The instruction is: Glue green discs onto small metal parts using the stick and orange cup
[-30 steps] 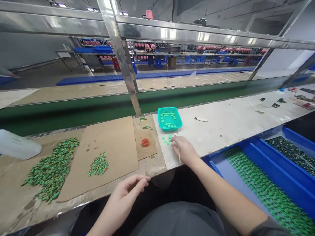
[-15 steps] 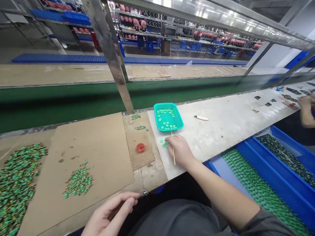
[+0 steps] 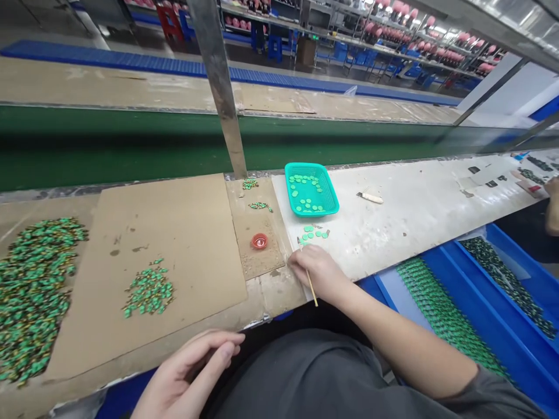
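Observation:
My right hand (image 3: 321, 270) is closed around a slim yellow-handled brush (image 3: 311, 286), its handle end pointing down toward the table edge. Just beyond the fingers lie several pale green discs (image 3: 308, 235) on the white tabletop. Behind them stands a turquoise basket (image 3: 334, 205) with more such discs inside. A small red cup (image 3: 259, 241) sits on a cardboard piece left of this hand. Below the table edge, my left hand (image 3: 192, 372) is closed, thumb against the fingers; whatever is between them is hidden.
Small green-and-gold pieces form a large heap (image 3: 39, 297) at far left and a smaller pile (image 3: 151, 290) on cardboard (image 3: 196, 233). A white-handled knife (image 3: 371, 198) lies right of the basket. Blue trays (image 3: 463, 279) hold green pieces at right. A metal post (image 3: 222, 93) rises behind. Another person's arm (image 3: 552, 206) shows far right.
My right hand has drawn back from the discs toward the table edge and to the left, brush still held. The discs are more exposed. The camera view has tilted down.

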The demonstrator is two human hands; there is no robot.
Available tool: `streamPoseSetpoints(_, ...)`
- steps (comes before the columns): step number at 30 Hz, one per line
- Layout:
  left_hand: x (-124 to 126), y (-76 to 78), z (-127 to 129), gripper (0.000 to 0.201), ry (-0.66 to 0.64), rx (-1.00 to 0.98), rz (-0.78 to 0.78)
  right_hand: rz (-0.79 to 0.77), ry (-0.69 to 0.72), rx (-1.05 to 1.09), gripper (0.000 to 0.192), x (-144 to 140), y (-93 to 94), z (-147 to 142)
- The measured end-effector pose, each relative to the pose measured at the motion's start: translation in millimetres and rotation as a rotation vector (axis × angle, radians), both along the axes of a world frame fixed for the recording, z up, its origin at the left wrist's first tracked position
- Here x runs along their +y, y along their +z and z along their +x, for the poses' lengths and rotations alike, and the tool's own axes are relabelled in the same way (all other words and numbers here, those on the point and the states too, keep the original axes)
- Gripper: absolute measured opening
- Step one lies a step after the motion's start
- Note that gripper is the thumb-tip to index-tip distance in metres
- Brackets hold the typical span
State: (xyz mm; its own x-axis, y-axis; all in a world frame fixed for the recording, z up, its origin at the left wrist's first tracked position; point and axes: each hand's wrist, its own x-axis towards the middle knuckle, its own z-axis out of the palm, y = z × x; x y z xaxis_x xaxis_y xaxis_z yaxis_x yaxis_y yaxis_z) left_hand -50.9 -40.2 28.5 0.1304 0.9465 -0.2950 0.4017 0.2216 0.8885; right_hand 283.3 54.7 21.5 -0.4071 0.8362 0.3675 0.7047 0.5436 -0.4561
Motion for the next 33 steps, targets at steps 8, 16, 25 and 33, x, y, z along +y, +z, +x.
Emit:
streamPoseSetpoints(8, 44.2, 5.0, 34.0, 0.028, -0.256, 0.210, 0.604, -0.057, 0.146, 0.244, 0.029, -18.4, 5.1, -29.0)
streamPoseSetpoints(16, 68.9, -10.7, 61.4, 0.012, -0.416, 0.447, 1.068, -0.213, -0.292, 0.556, 0.025, -4.9, 15.1, -15.3)
streamPoseSetpoints(25, 61.8, -14.1, 56.1, 0.031, -0.489, 0.525, 1.127, -0.079, 0.007, 0.605, 0.021, 68.7, 34.7, -42.8)
streamPoseSetpoints(33, 57.7, -24.9, 52.5, 0.033, -0.544, 0.557, 1.152, -0.126, 0.075, 0.727, 0.034, 87.9, 20.7, -50.7)
